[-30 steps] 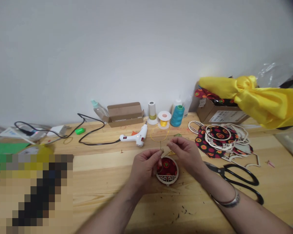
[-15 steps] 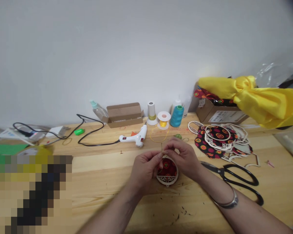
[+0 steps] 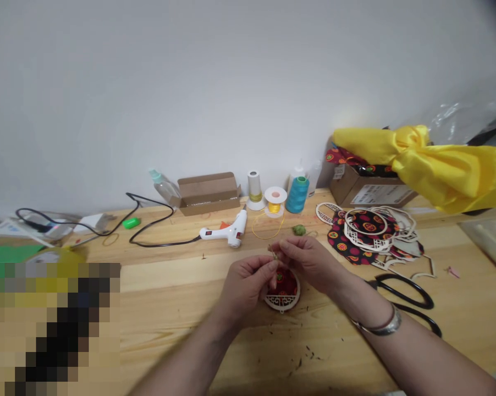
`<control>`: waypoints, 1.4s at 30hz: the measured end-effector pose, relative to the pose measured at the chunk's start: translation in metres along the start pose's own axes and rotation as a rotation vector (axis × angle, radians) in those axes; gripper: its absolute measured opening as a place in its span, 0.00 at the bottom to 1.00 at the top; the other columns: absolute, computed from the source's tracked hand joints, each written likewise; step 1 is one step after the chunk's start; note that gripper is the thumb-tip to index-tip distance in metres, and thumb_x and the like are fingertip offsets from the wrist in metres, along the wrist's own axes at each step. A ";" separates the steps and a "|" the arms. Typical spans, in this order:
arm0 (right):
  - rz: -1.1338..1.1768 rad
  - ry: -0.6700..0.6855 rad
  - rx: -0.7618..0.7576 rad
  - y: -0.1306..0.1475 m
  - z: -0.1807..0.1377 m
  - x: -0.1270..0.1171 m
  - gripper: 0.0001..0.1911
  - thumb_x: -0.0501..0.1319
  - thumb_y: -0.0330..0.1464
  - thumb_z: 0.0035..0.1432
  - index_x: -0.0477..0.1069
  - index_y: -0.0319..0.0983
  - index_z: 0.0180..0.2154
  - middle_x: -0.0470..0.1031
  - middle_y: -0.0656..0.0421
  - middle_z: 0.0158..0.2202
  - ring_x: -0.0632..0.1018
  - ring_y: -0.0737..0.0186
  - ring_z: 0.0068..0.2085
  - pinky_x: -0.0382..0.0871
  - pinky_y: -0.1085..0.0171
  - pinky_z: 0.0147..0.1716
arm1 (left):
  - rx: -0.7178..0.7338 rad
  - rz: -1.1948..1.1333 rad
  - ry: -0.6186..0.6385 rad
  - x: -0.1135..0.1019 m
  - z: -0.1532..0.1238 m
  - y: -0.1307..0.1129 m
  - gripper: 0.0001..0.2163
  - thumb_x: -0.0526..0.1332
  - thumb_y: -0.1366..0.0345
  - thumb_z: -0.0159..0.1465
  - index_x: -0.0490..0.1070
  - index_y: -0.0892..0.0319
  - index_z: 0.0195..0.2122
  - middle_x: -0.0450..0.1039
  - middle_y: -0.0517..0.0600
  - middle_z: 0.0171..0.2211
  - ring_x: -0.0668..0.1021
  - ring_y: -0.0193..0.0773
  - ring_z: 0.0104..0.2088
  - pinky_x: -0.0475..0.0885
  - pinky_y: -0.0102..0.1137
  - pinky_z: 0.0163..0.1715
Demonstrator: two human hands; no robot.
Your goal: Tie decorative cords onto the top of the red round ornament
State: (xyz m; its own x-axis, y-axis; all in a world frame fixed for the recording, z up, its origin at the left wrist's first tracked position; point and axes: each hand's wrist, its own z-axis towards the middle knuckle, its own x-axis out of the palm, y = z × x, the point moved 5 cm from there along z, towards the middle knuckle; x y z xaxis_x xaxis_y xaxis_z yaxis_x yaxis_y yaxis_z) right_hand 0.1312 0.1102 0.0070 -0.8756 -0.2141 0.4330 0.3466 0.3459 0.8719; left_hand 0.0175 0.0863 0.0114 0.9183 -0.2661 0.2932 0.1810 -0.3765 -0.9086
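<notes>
- A person's two bare hands meet above a pale wooden table [image 3: 169, 308], fingertips close together but the palms apart.
- The left hand [image 3: 248, 283] comes up from the lower left, its forearm slanting toward the middle; its thumb and index finger pinch a thin olive-yellow cord [image 3: 274, 253], with the other fingers curled underneath.
- The right hand [image 3: 312, 261] reaches in from the lower right, knuckles up and wrist fairly straight, with its thumb and forefinger closed at the cord's upper part, just above the left fingertips.
- A wide silver bracelet [image 3: 390, 324] circles the right wrist.
- A round ornament of dark red patterned fabric with a pale cut-out lattice rim [image 3: 283, 289] sits directly below the fingertips, between the hands; the left fingers overlap its left edge, and whether they grip it cannot be told.
- Large black-handled scissors [image 3: 411, 290] lie beside the right forearm, which hides their blades.
- A small green bundle [image 3: 299, 230] lies just beyond the right hand.
- Farther back stand a white spool of yellow cord [image 3: 275, 202] and a teal thread cone [image 3: 297, 195], with a white glue gun [image 3: 227, 234] lying to their left.
</notes>
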 end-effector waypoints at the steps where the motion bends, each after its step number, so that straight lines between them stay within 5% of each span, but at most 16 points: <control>1: 0.051 0.035 0.023 -0.002 0.000 0.001 0.12 0.65 0.37 0.46 0.74 0.34 0.30 0.67 0.63 0.20 0.66 0.73 0.22 0.58 0.70 0.23 | -0.002 0.005 0.009 0.001 0.000 0.000 0.11 0.61 0.62 0.54 0.70 0.63 0.21 0.62 0.42 0.14 0.57 0.24 0.14 0.48 0.24 0.15; 10: 0.135 0.035 0.098 -0.001 -0.004 0.004 0.10 0.69 0.32 0.39 0.70 0.35 0.23 0.69 0.64 0.17 0.68 0.72 0.19 0.59 0.70 0.21 | -0.004 0.019 0.039 0.004 -0.002 0.000 0.12 0.61 0.62 0.55 0.67 0.64 0.18 0.61 0.42 0.14 0.57 0.23 0.15 0.48 0.23 0.15; 19: 0.032 -0.028 -0.016 -0.002 -0.002 0.000 0.09 0.67 0.33 0.43 0.70 0.36 0.26 0.72 0.63 0.23 0.69 0.72 0.23 0.60 0.69 0.25 | 0.006 -0.154 -0.060 -0.005 0.002 0.002 0.07 0.62 0.63 0.54 0.72 0.62 0.28 0.62 0.41 0.14 0.57 0.21 0.13 0.46 0.22 0.13; 30: -0.257 -0.134 -0.174 0.011 -0.006 0.003 0.09 0.66 0.35 0.42 0.72 0.36 0.26 0.71 0.62 0.24 0.70 0.69 0.26 0.64 0.67 0.27 | 0.003 -0.224 -0.109 -0.008 0.002 0.002 0.06 0.63 0.64 0.53 0.72 0.63 0.27 0.64 0.42 0.14 0.58 0.21 0.12 0.47 0.21 0.12; 42: -0.770 -0.136 -0.657 0.029 -0.018 0.014 0.03 0.62 0.28 0.50 0.74 0.41 0.28 0.68 0.59 0.27 0.71 0.64 0.31 0.65 0.64 0.32 | 0.002 -0.137 -0.199 -0.014 0.003 0.003 0.07 0.64 0.63 0.51 0.74 0.62 0.26 0.64 0.42 0.14 0.60 0.22 0.12 0.51 0.20 0.12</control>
State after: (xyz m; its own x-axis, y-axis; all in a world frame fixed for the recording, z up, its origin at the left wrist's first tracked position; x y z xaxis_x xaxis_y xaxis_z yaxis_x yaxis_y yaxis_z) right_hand 0.1355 0.1010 0.0425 -0.9554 -0.0468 -0.2917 -0.2461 -0.4201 0.8735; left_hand 0.0061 0.0914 0.0037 0.9362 -0.0323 0.3499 0.3096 -0.3949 -0.8650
